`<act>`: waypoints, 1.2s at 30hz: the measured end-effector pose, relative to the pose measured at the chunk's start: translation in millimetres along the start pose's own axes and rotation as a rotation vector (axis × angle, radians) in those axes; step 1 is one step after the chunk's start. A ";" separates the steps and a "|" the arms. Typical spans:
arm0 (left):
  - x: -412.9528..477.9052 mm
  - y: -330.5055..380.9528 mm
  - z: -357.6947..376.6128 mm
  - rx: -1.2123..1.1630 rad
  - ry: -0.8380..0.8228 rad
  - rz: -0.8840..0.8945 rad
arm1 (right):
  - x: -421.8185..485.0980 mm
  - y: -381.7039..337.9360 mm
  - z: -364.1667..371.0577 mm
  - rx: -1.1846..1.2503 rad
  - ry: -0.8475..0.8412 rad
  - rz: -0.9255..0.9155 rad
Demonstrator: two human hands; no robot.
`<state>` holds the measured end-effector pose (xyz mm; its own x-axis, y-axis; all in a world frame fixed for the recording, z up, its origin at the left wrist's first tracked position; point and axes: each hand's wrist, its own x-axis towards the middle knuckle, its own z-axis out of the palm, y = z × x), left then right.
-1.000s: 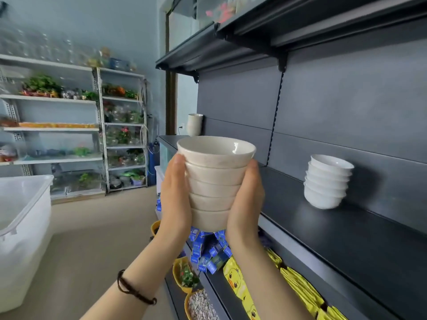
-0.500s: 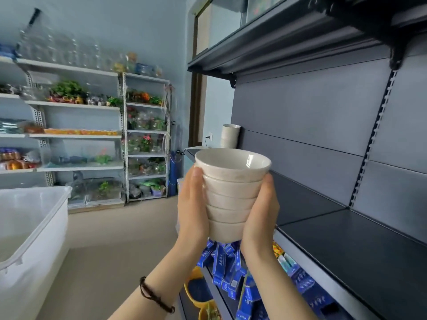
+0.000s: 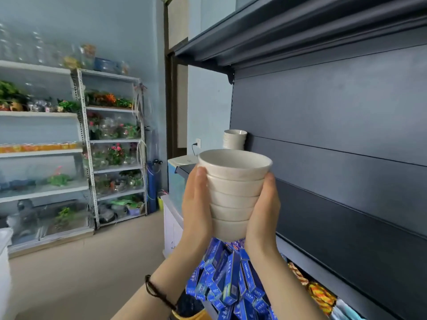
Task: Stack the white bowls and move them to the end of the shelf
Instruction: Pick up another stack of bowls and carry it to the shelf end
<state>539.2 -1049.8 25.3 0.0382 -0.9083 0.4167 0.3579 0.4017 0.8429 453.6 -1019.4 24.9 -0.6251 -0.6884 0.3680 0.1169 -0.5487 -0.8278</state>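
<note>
Both hands hold a stack of white bowls [image 3: 234, 197] up in front of the chest, clear of any surface. Five bowls are nested upright, and the top one's rim is the widest. The left hand [image 3: 196, 204] presses its palm against the stack's left side, with the thumb lying up along the upper bowls. The right hand [image 3: 263, 209] mirrors it on the right side. The fingers of both hands pass behind the bowls and are hidden, so they probably wrap the far side, clasping the stack between the two palms. A dark braided bracelet [image 3: 158, 293] circles the left wrist.

To the right runs a dark grey shelf [image 3: 358, 262], and the held stack hangs just off its front edge, above the lower tier. At the far end of that shelf, beyond the held bowls, stands a second stack of pale bowls [image 3: 234, 139] against the back panel. Below the hands, blue boxes [image 3: 227, 276] lie heaped on the lower tier, with orange and yellow packets [image 3: 320, 294] beside them to the right. Across the room, white racks [image 3: 113, 146] carry potted plants and glassware.
</note>
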 end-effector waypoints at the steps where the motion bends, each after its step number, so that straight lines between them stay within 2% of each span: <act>1: 14.8 -7.0 -2.6 -0.001 -0.009 -0.003 | 11.5 9.4 7.6 -0.008 0.008 0.001; 8: 119.2 -82.0 -13.7 -0.022 -0.016 -0.046 | 90.9 96.2 48.6 -0.012 0.066 -0.044; 16: 242.8 -169.9 11.5 -0.073 -0.183 -0.046 | 206.0 168.1 71.7 -0.149 0.178 -0.187; 22: 311.2 -208.8 30.8 -0.114 -0.290 -0.075 | 276.0 203.4 84.9 -0.185 0.256 -0.211; 26: 343.8 -234.3 41.4 -0.047 -0.500 -0.005 | 310.1 219.7 77.8 -0.233 0.286 -0.191; 31: 377.1 -268.5 49.1 -0.031 -0.828 -0.015 | 341.5 240.9 61.6 -0.298 0.415 -0.189; 36: 411.9 -300.4 67.8 -0.001 -1.056 -0.027 | 362.1 253.8 51.6 -0.331 0.450 -0.232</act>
<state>384.2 -1536.7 -33.2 -0.8008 -0.3541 0.4830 0.3474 0.3823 0.8562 296.8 -1432.4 -30.1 -0.8789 -0.2608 0.3995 -0.2630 -0.4338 -0.8618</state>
